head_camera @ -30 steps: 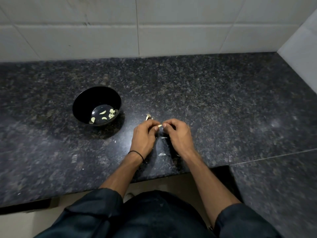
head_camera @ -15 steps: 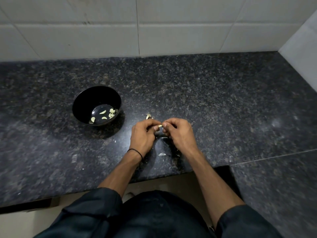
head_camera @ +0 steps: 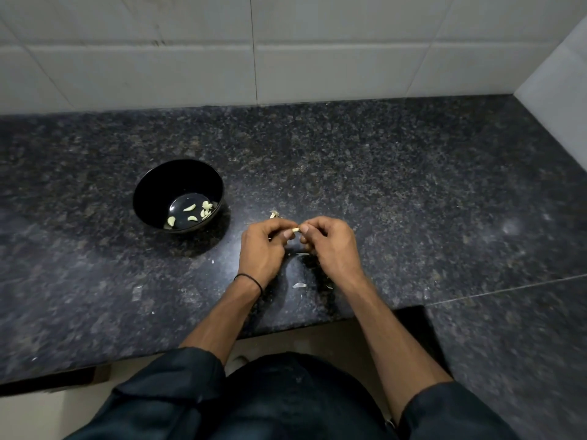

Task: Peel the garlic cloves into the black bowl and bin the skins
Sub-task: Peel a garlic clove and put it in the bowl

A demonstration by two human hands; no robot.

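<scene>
A small pale garlic clove [head_camera: 295,230] is pinched between the fingertips of my left hand [head_camera: 264,246] and my right hand [head_camera: 330,246], just above the dark granite counter [head_camera: 413,192]. The black bowl [head_camera: 149,192] stands to the left of my hands and holds several peeled cloves [head_camera: 190,208]. Thin white skins [head_camera: 299,285] lie on the counter below and between my hands. Another bit of garlic [head_camera: 274,214] lies just beyond my left hand.
White tiled wall [head_camera: 286,58] runs along the back and turns in at the right. The counter's front edge [head_camera: 286,325] is close to my body, with a raised step in the counter at the right [head_camera: 508,328]. No bin is in view.
Both hands have stayed in place over the counter, fingertips working slightly on the clove. Bowl and skins have not moved.
</scene>
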